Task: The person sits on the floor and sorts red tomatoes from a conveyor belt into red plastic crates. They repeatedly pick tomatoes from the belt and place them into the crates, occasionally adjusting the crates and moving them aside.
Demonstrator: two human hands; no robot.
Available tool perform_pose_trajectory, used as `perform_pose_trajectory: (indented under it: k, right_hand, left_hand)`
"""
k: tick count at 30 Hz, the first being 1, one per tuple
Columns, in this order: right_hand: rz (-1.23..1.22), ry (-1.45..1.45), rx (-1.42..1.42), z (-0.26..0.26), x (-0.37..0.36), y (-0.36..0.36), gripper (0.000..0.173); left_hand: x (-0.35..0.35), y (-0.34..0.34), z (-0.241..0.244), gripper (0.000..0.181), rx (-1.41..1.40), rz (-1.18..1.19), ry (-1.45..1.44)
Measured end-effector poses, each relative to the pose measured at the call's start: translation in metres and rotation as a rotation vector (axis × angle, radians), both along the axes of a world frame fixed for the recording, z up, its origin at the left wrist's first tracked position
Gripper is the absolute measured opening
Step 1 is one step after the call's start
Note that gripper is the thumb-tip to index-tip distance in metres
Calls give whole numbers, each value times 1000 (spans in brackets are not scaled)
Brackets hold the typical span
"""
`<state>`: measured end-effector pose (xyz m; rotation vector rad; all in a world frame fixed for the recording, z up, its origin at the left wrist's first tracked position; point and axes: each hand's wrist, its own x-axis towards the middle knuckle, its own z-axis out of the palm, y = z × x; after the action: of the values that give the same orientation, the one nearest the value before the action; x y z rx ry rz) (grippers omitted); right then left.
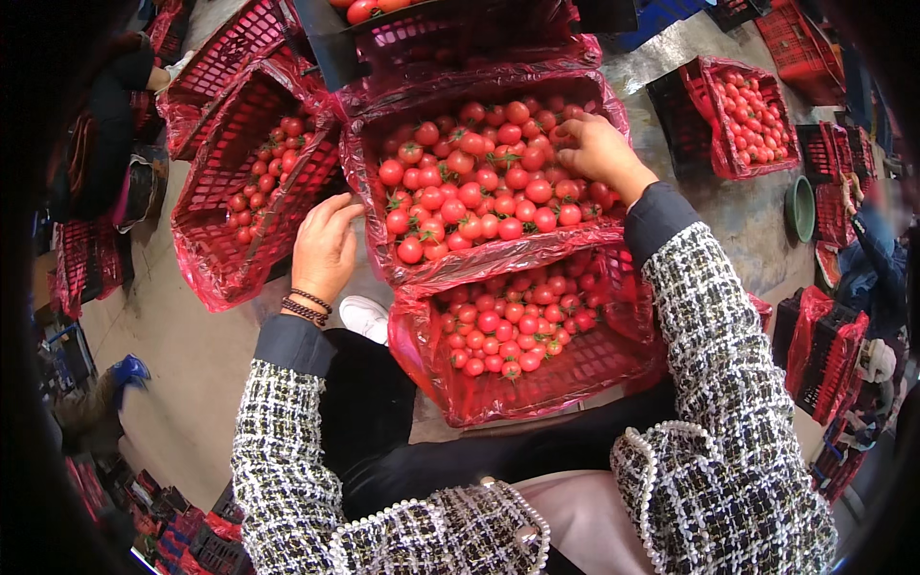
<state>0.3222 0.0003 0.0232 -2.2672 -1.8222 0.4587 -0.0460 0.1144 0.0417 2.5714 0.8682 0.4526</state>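
Note:
A crate lined with red plastic film [489, 262] stands before me, filled with small red tomatoes [471, 194], some with green calyxes. Over its right end, my right hand [600, 151] reaches in among the fruit, with thumb and forefinger apart. No tomato shows in that hand, though its underside is hidden. My left hand [327, 241] hovers by the crate's left edge, empty, fingers loosely bent. Closer to my lap sits a second film-lined crate [424, 359], with smaller tomatoes [514, 323] heaped towards its far side. At the left, a tilted lined crate [208, 194] holds more tomatoes [269, 176].
Beyond the main crate is a dark bin [445, 36] with tomatoes on top. Another lined crate of tomatoes [755, 118] rests at the right, near a green basin [800, 208]. My white shoe [364, 318] is on the concrete floor [190, 388]. A person in blue [873, 266] is at far right.

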Motion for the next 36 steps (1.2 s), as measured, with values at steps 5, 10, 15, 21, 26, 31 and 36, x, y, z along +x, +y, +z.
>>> perform_pose_trajectory:
  k: [5,10,15,21,26,31,36]
  right_hand:
    - [-161,-2,120,6,12,4,25]
    - [146,-275,170,-9,-35,9,23]
    - [122,-192,279,-14,-88,-13,21]
    - [-45,73,263,-9,-98,-39,31]
    - [-358,562,419,-6,-94,-60,41]
    - [-296,612,328,17,-96,-66,39]
    - [-184,834,-105,65,-97,-81,30]
  left_hand:
    - [-16,4,-9,27,3,74,54]
    - [-21,3,-13,25,-13,88,67]
    - [-17,0,-18,24,-39,77,71]
    - [-24,0,-20,24,-46,65,89]
    - [-22,-1,-20,23,-41,40,74]
    - [-24,3,-15,23,-18,23,62]
    - [-9,13,-20,25,-126,144,70]
